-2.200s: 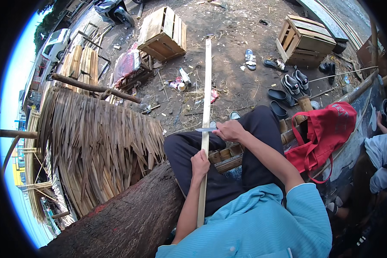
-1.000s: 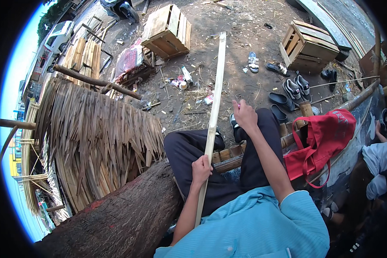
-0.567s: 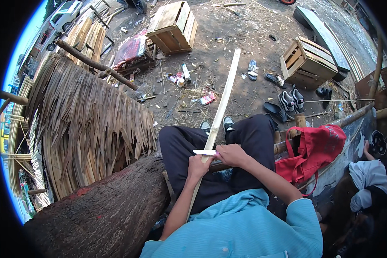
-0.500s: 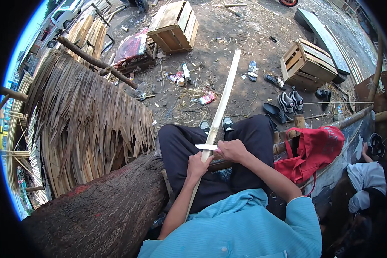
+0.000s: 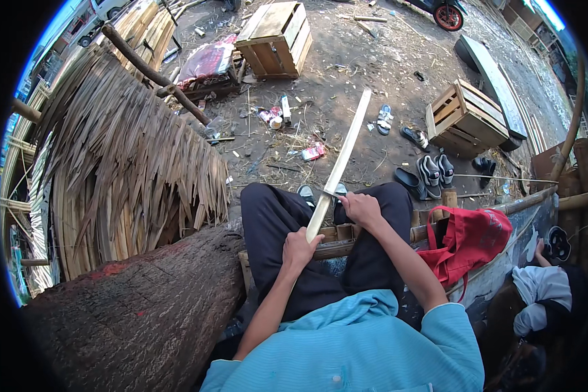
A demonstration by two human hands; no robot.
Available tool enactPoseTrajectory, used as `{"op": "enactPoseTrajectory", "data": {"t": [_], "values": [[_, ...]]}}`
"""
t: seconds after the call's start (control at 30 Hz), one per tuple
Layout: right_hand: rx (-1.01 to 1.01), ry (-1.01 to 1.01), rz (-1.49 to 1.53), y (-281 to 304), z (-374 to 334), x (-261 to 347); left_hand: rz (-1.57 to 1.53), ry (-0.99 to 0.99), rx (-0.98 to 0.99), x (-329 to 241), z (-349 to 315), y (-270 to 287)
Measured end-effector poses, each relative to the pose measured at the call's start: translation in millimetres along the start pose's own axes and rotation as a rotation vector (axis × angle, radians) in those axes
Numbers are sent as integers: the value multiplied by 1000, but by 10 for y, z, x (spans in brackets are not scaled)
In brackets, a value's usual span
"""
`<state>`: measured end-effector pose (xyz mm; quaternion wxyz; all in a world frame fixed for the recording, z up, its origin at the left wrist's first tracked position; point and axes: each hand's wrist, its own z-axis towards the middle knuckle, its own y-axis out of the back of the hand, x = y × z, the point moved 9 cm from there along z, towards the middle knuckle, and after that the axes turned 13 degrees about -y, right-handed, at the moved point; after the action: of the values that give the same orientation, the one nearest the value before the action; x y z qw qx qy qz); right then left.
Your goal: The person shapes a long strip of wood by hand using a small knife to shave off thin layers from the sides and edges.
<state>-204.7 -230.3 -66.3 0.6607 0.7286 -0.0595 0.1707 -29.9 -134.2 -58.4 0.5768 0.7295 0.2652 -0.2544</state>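
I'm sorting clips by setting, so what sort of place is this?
Probably an outdoor yard or roadside work spot: bare, littered dirt ground, slatted wooden crates standing on it, and a panel of dry thatch at the left.

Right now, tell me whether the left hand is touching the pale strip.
Touching. The head view shows the left hand closed around the pale strip, which extends beyond its grip.

A light-blue, finely striped shirt is worn, its short sleeves edged in a paler tone, its front marked by a small pale spot. Dark trousers are worn below, with pale-toed shoes.
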Motion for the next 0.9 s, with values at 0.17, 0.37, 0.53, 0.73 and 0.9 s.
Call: {"op": "enactPoseTrajectory", "data": {"t": [0.17,0.37,0.53,0.73,0.9], "values": [[175,118,-3,-191,-203,304,-30,20,-10,70,0,-3],[178,71,8,-92,106,239,-9,9,17,39,-35,15],[213,237,-42,-210,-119,384,-32,12,7,11,-11,0],[195,142,18,-178,43,229,-5,4,45,20,8,-18],[192,216,56,-320,-62,252,-28,9,13,12,9,-19]]}}
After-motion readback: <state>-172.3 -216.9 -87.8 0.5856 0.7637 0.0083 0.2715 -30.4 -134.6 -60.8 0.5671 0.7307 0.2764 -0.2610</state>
